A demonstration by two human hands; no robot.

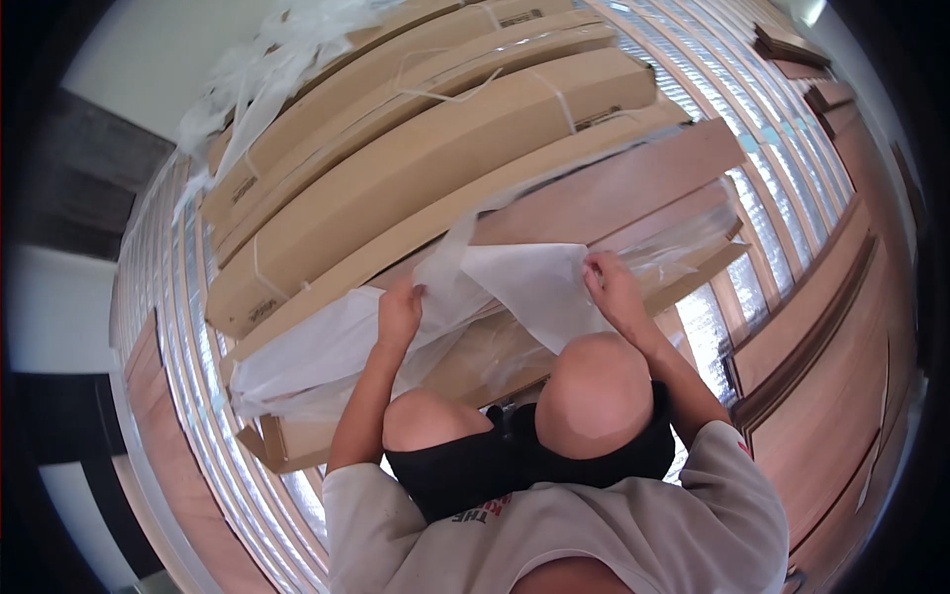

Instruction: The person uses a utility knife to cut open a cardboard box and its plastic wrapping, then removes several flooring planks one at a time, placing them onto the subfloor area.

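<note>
1. White wrapping sheet (524, 282) lies across an opened long cardboard box (475, 356) on the floor, just before the person's bare knees.
2. Left hand (399, 312) has its fingers closed on the sheet's left part.
3. Right hand (614, 287) pinches the sheet's upper right edge, fingers closed on it.
4. Reddish wooden boards (614, 188) show under clear plastic film (693, 238).
5. More long cardboard boxes (416, 148) lie stacked beyond.
</note>
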